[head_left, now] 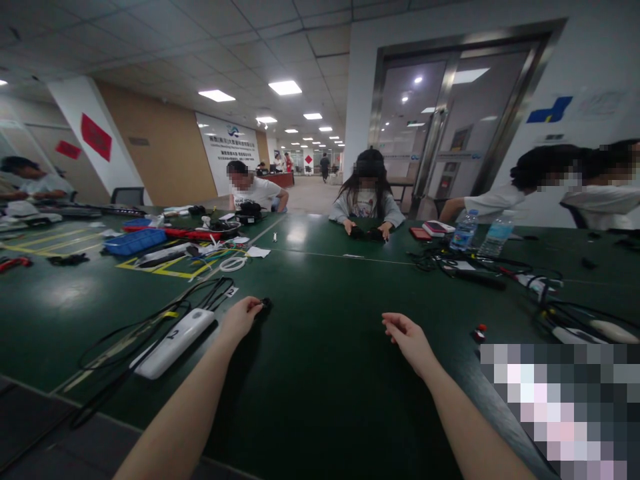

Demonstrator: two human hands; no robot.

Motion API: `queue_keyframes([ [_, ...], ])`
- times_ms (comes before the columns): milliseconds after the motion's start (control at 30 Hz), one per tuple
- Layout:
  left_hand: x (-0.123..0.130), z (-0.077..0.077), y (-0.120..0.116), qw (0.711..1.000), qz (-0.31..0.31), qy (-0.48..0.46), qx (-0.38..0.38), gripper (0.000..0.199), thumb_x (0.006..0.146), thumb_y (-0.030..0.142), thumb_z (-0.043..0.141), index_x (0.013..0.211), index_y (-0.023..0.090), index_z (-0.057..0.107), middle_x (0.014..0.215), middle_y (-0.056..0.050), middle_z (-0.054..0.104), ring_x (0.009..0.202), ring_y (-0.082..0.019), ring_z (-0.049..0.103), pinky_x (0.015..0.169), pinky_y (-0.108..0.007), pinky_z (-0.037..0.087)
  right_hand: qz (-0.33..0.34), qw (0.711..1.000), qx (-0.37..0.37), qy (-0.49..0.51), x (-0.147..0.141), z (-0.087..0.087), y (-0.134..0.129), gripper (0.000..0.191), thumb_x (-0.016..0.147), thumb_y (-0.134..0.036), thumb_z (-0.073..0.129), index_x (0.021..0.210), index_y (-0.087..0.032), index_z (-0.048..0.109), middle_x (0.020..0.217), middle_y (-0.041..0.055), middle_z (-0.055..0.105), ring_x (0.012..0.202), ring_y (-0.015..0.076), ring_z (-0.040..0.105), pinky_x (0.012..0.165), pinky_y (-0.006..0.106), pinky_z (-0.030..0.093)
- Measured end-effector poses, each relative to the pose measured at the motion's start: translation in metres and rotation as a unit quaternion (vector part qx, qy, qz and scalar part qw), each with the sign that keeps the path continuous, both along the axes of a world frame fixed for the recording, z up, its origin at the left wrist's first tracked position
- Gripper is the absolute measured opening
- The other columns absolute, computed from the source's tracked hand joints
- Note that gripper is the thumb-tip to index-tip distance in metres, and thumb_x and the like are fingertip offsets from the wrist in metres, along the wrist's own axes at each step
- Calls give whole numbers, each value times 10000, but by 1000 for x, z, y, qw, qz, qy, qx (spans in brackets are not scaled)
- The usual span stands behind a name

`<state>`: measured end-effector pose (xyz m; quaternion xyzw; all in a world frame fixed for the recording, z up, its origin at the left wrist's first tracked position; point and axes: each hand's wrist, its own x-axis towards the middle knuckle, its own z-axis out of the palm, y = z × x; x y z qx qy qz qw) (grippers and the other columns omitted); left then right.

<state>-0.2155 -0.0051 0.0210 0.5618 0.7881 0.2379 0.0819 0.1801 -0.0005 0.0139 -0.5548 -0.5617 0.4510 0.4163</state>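
Over the dark green table (320,373), my left hand (244,316) is closed, its fingertips pinching a small black object (266,305) whose kind I cannot make out. My right hand (407,337) hovers to the right, fingers loosely curved and slightly apart, with nothing seen in it. Beside my left forearm lies a white power strip (175,343) marked with a 2, black cables (150,319) running around it.
At the left stand a blue tray (135,241) and loose wires (233,264). Two water bottles (465,230) and tangled black cables (465,270) lie at the right. A pixelated area covers the lower right. A person (367,200) sits opposite, hands on dark items; others sit around the table.
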Motion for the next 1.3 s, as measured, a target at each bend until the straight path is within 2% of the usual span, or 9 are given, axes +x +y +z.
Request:
queue_keyframes([
  [200, 0, -2, 0, 1000, -15, 5, 9, 184, 725, 328, 492, 839, 217, 584, 814, -15, 638, 750, -153, 572, 609, -215, 377, 2, 1000, -4, -4, 0, 2, -2, 255, 719, -267, 512, 961, -243, 588, 944, 35, 606, 794, 191, 556, 684, 335, 458],
  [400, -1, -3, 0, 999, -25, -33, 21, 227, 697, 338, 516, 877, 209, 568, 786, -5, 633, 730, -137, 576, 612, -204, 392, 6, 1000, 13, -7, 1, -3, 2, 256, 720, -290, 515, 960, -238, 583, 925, 36, 609, 784, 187, 554, 672, 327, 457],
  [533, -6, -3, 1, 998, -25, -55, 5, 213, 726, 352, 477, 831, 209, 593, 800, -7, 647, 745, -145, 581, 624, -214, 396, 5, 1000, 8, -3, 0, -2, 2, 256, 709, -284, 521, 951, -238, 590, 915, 35, 613, 781, 190, 556, 677, 335, 457],
  [767, -9, -6, 4, 999, -2, -34, 7, 207, 715, 246, 462, 855, 223, 613, 838, -7, 659, 751, -142, 585, 638, -210, 404, -2, 1000, 1, -2, -1, 3, -2, 253, 699, -276, 528, 938, -240, 601, 911, 33, 615, 770, 188, 558, 674, 333, 459],
  [900, -5, -4, 3, 999, 10, -35, 1, 235, 727, 305, 436, 863, 230, 612, 819, -11, 652, 752, -157, 581, 621, -226, 402, 1, 1000, 0, -2, 0, 2, -1, 253, 704, -276, 524, 943, -248, 599, 923, 28, 615, 772, 185, 559, 674, 329, 458],
  [1033, 1, -3, 1, 998, -15, -53, 28, 268, 730, 393, 445, 871, 217, 590, 775, -4, 645, 731, -145, 579, 608, -213, 396, 2, 1000, 1, -6, 0, 1, 0, 252, 712, -280, 520, 951, -246, 595, 929, 29, 612, 775, 183, 558, 673, 322, 459],
  [1300, 4, -3, 4, 999, -28, 0, 23, 228, 720, 361, 456, 827, 205, 584, 633, 15, 579, 637, -130, 542, 558, -207, 362, 5, 1000, 2, -2, 0, -2, 0, 251, 720, -285, 515, 956, -248, 589, 933, 30, 611, 785, 185, 556, 685, 328, 455],
])
